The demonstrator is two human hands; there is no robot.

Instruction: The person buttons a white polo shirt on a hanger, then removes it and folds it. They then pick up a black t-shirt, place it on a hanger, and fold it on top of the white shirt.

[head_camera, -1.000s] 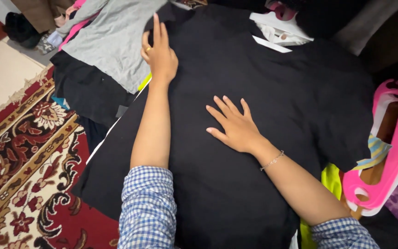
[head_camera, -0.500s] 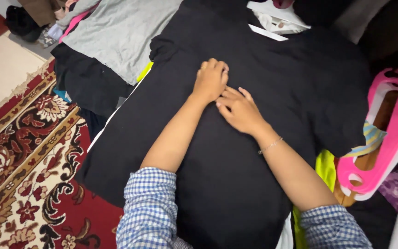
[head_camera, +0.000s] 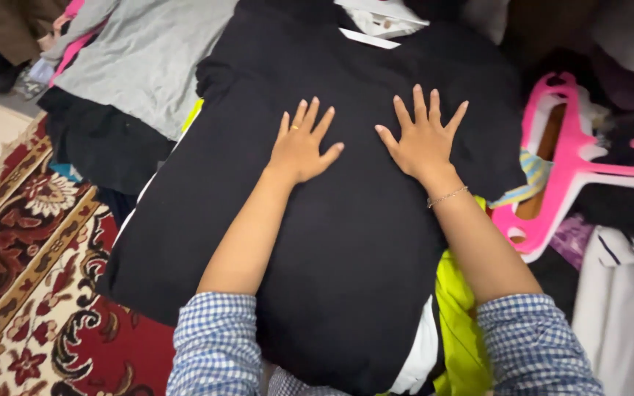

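Note:
A black shirt point(head_camera: 346, 242) lies spread flat on a pile of clothes, its neck with a white label toward the far side. My left hand point(head_camera: 301, 143) rests palm down on its upper middle, fingers spread, a ring on one finger. My right hand point(head_camera: 424, 136) lies flat beside it to the right, fingers spread, a thin bracelet at the wrist. The two hands are a short gap apart and hold nothing. Both forearms come out of blue checked sleeves.
A grey garment point(head_camera: 148, 59) and dark clothes point(head_camera: 100, 143) lie at the far left. Pink plastic hangers point(head_camera: 574, 161) sit at the right over more clothes. A yellow-green garment point(head_camera: 460, 323) peeks from under the shirt. A red patterned carpet point(head_camera: 31, 279) covers the floor at left.
My left hand drew back from the shirt's far left shoulder to the middle, met my right hand, and both hands have since spread apart, flat on the shirt's chest.

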